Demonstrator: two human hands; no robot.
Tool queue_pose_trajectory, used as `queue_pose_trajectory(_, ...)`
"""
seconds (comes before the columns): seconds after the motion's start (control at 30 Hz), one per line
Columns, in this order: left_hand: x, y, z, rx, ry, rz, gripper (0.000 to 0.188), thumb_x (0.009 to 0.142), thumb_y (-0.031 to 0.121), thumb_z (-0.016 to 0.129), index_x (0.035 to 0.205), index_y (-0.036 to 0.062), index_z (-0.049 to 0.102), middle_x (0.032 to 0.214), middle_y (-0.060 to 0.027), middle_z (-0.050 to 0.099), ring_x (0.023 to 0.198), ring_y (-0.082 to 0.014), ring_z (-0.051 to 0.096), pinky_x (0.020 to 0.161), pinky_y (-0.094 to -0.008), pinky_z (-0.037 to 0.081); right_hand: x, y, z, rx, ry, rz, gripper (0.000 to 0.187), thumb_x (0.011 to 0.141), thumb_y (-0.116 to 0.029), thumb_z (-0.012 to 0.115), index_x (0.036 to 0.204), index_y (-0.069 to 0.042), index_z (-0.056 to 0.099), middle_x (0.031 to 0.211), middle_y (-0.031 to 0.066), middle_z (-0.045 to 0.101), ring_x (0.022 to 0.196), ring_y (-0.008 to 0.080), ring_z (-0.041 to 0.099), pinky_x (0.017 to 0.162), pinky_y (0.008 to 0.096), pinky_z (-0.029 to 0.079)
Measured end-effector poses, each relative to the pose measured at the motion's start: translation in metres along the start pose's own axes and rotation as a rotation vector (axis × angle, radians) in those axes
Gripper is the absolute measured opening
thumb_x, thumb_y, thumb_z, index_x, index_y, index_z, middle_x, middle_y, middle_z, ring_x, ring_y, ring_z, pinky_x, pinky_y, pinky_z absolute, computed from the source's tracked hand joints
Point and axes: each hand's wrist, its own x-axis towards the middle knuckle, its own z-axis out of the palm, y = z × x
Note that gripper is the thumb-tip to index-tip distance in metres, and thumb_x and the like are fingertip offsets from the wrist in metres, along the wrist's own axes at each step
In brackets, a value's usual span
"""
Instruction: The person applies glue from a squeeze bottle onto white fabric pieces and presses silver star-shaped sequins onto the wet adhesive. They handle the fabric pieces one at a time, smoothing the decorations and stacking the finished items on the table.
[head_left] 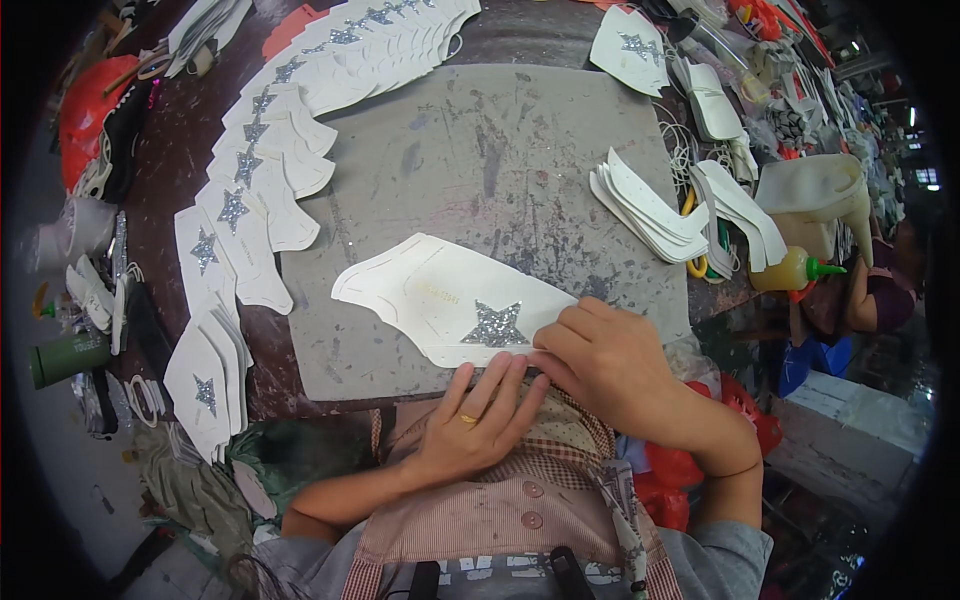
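Note:
A flat white shoe upper piece with a glittery silver star lies near the front edge of a stained grey board. My left hand, a gold ring on one finger, rests with its fingers stretched out along the near edge of the piece, below the star. Curled over the right end of the same piece, my right hand pinches its edge between thumb and fingers. My fingers hide that end, so whether a smaller part is held there does not show.
Overlapping star-marked upper pieces curve along the board's left and far sides. A stack of narrow curved white pieces lies on the board's right. Beyond it are yellow-handled scissors, a green-tipped bottle and a cloudy plastic jug.

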Motion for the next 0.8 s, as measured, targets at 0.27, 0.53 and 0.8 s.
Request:
queue_pose_trajectory(0.27, 0.005, 0.002, 0.007, 0.254, 0.048, 0.024, 0.047, 0.092, 0.027, 0.057, 0.138, 0.0194, 0.06, 0.131, -0.0063, 0.057, 0.129, -0.022, 0.049, 0.11, -0.0441, 0.038, -0.026, 0.033, -0.004, 0.702, 0.13, 0.528, 0.027, 0.086, -0.009, 0.076, 0.111, 0.0, 0.068, 0.085, 0.0033, 0.067, 0.072, 0.0056, 0.058, 0.063, 0.021, 0.046)
queue_pose_trajectory(0.53, 0.014, 0.008, 0.006, 0.321, 0.038, -0.013, 0.044, 0.091, 0.024, 0.059, 0.134, 0.0169, 0.064, 0.118, -0.0045, 0.056, 0.12, -0.0197, 0.051, 0.104, -0.042, 0.04, -0.019, 0.029, 0.0, 0.569, 0.164, 0.564, 0.019, 0.084, -0.008, 0.077, 0.098, -0.002, 0.066, 0.076, 0.0042, 0.065, 0.065, 0.0073, 0.058, 0.06, 0.0218, 0.046)
queue_pose_trajectory(0.8, 0.101, -0.054, -0.055, -0.114, 0.0, -0.003, 0.038, 0.086, 0.015, 0.067, 0.124, 0.0074, 0.066, 0.115, -0.0134, 0.06, 0.11, -0.0302, 0.06, 0.097, -0.0497, 0.044, -0.005, 0.015, -0.029, 0.405, 0.239, 0.18, 0.013, 0.085, -0.006, 0.072, 0.094, -0.002, 0.063, 0.081, 0.0124, 0.066, 0.069, 0.0275, 0.065, 0.064, 0.0373, 0.053)
